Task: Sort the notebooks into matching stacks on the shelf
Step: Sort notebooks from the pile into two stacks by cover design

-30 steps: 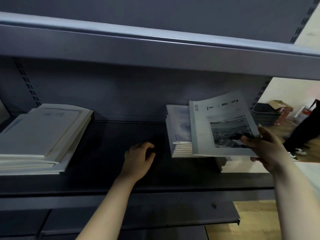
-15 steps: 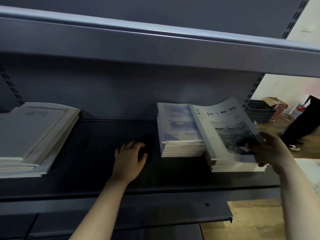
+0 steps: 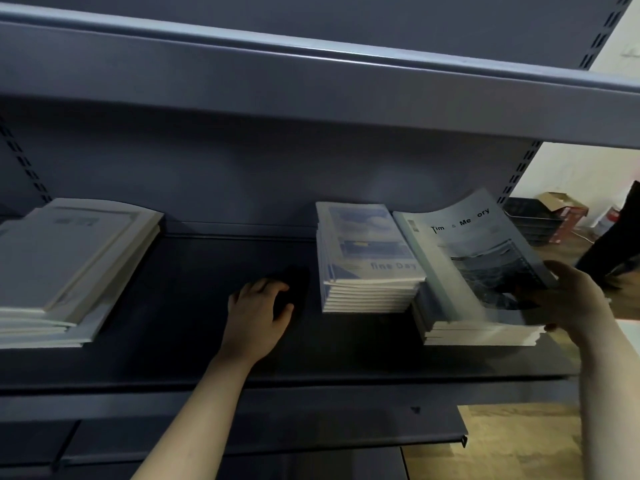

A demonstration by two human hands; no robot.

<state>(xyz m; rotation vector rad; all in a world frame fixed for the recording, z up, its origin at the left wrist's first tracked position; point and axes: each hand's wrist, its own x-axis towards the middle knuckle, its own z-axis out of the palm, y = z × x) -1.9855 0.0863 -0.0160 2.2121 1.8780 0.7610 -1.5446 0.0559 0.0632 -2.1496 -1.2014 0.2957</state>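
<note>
right hand (image 3: 571, 303) grips "tim… me…ory" notebook (image 3: 478, 251) beside "fine day" stack (image 3: 367, 258).

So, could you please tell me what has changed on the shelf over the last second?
The right hand has carried the grey "Time & Memory" notebook rightward, off the "fine Day" stack, and lowered it toward the right-hand stack; it is tilted and still gripped. The left hand stays resting on the shelf, and the pale stack at left is untouched.
</note>
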